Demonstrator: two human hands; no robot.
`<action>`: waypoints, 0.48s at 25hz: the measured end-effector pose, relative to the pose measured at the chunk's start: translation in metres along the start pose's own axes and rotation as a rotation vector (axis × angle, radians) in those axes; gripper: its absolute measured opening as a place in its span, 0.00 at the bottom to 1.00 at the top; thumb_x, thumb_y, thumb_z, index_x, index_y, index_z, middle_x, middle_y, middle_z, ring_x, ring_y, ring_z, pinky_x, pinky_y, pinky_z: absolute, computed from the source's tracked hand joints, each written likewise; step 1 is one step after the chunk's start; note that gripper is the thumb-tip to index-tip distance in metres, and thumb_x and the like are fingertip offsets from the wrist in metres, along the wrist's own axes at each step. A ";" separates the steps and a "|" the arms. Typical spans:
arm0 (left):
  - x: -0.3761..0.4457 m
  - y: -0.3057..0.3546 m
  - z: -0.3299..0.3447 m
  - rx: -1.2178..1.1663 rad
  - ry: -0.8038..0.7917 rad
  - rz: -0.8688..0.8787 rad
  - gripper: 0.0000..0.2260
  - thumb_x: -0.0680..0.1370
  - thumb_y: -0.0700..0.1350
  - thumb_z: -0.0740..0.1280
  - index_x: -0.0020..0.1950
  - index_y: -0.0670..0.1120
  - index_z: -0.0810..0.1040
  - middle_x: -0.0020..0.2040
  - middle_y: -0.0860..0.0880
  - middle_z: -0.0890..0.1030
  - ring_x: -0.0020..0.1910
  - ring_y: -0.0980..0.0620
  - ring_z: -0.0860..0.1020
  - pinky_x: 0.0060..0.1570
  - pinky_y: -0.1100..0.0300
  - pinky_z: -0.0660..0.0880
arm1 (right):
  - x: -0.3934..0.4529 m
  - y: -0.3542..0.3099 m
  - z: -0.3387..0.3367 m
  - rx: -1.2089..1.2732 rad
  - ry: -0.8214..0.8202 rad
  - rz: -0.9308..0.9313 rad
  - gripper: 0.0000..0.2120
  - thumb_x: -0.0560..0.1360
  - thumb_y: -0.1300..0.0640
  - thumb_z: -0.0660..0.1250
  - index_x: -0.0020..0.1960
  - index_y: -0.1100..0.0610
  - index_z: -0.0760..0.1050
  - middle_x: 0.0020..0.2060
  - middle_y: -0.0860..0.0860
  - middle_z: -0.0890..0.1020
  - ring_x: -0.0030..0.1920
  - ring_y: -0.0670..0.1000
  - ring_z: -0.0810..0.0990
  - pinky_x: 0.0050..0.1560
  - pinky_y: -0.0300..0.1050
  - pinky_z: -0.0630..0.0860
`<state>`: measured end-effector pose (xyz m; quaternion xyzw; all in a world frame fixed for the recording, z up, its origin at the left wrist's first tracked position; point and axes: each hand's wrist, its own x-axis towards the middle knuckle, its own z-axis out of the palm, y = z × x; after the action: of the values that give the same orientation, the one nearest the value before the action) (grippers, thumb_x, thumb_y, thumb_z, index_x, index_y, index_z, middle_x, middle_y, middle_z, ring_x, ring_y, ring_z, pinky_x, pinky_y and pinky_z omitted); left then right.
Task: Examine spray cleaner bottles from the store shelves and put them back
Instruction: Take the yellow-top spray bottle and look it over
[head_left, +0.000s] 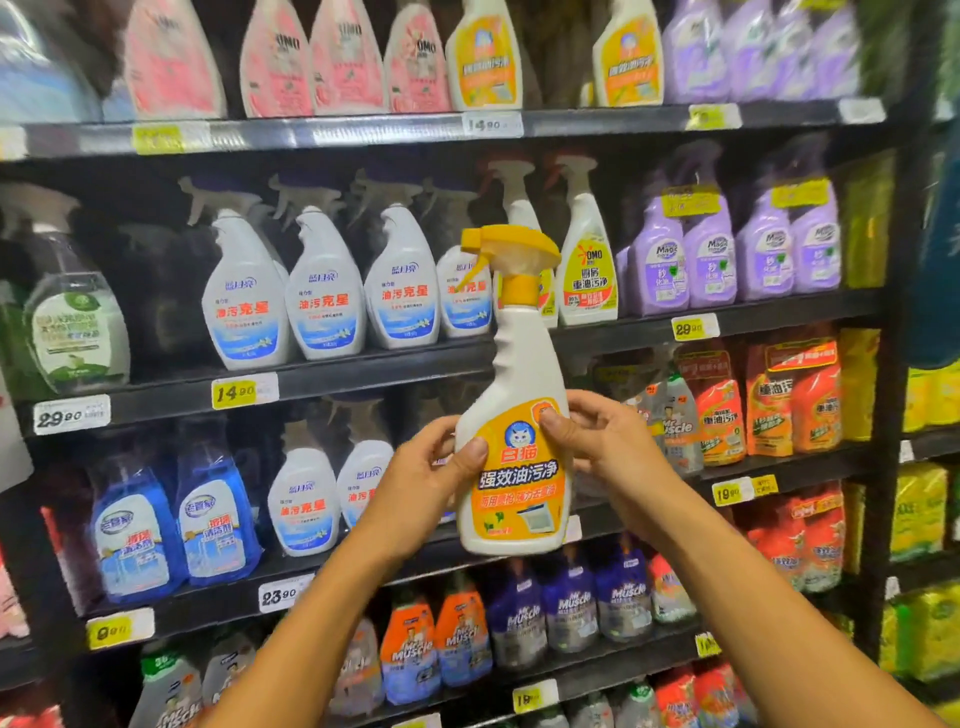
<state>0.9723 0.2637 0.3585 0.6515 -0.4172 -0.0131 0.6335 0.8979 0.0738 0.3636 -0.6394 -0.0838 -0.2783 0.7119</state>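
A white spray cleaner bottle (519, 395) with a yellow trigger head and an orange label stands upright in front of the shelves, label facing me. My left hand (431, 478) grips its left side, thumb on the label. My right hand (602, 441) holds the right side, thumb pressed near the label's top. Both hands hold it clear of the shelves at the height of the third shelf.
Black store shelves (363, 130) hold rows of spray bottles: white ones (322, 291) behind on the left, purple ones (711, 249) to the right, blue ones (213, 519) lower left, orange refill pouches (789, 400) at right. Price tags (244, 391) line the shelf edges.
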 end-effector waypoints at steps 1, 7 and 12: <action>0.012 0.009 -0.004 0.023 -0.057 -0.022 0.15 0.73 0.52 0.67 0.59 0.51 0.77 0.51 0.54 0.86 0.49 0.54 0.85 0.39 0.62 0.80 | 0.010 -0.009 -0.003 0.016 -0.004 -0.008 0.14 0.72 0.57 0.72 0.55 0.61 0.80 0.43 0.54 0.87 0.41 0.49 0.86 0.36 0.38 0.79; 0.088 0.049 -0.005 0.097 -0.159 -0.026 0.13 0.78 0.42 0.68 0.62 0.51 0.75 0.54 0.51 0.85 0.49 0.53 0.85 0.37 0.61 0.79 | 0.080 -0.053 -0.022 0.022 -0.008 -0.069 0.15 0.72 0.54 0.72 0.54 0.63 0.81 0.46 0.58 0.87 0.41 0.53 0.85 0.37 0.43 0.82; 0.170 0.080 0.010 0.132 -0.004 0.083 0.11 0.77 0.36 0.68 0.58 0.47 0.77 0.46 0.51 0.86 0.43 0.53 0.85 0.34 0.58 0.80 | 0.155 -0.097 -0.051 -0.085 -0.080 -0.210 0.09 0.75 0.52 0.69 0.50 0.58 0.82 0.42 0.52 0.87 0.40 0.48 0.85 0.38 0.40 0.81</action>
<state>1.0349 0.1722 0.5101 0.6737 -0.4451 0.0396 0.5885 0.9655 -0.0227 0.5123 -0.6672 -0.1667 -0.3288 0.6472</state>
